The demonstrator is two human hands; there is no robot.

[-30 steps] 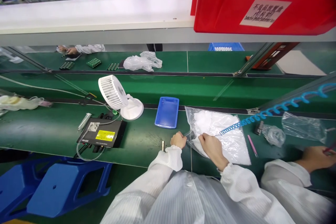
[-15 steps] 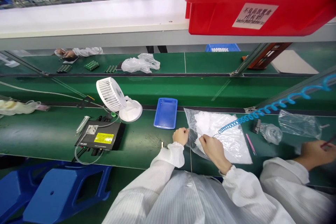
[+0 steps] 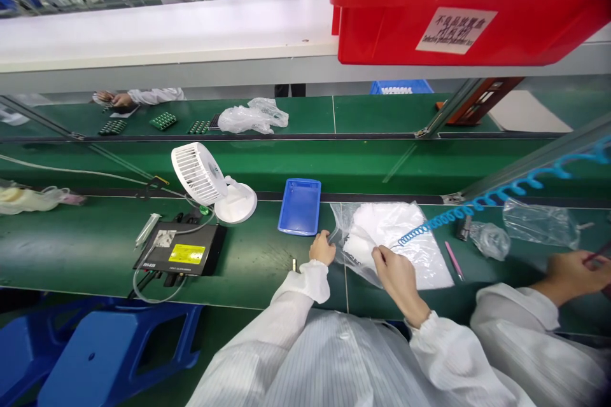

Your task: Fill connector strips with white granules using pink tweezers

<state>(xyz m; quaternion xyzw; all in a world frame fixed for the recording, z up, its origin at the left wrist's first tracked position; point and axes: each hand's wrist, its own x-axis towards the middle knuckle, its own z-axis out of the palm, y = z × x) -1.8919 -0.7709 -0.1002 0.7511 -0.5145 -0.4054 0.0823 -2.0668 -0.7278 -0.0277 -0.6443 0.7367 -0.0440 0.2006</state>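
A clear plastic bag with white contents lies flat on the green bench in front of me. My left hand is closed at the bag's left edge, gripping the film. My right hand pinches the bag's near side, and the film is drawn up towards its fingers. The end of a coiled blue cord reaches the bag close to my right fingers; whether that hand also holds it cannot be made out. A blue tray sits just beyond my left hand.
A white fan and a black box stand at left. Pink tweezers and crumpled plastic lie right of the bag. Another person's hand is at far right. A red bin sits on the shelf above.
My left hand has moved slightly left and my right hand slightly right, spreading apart. The near film of the bag is pulled further right, and more of the white contents' left edge shows.
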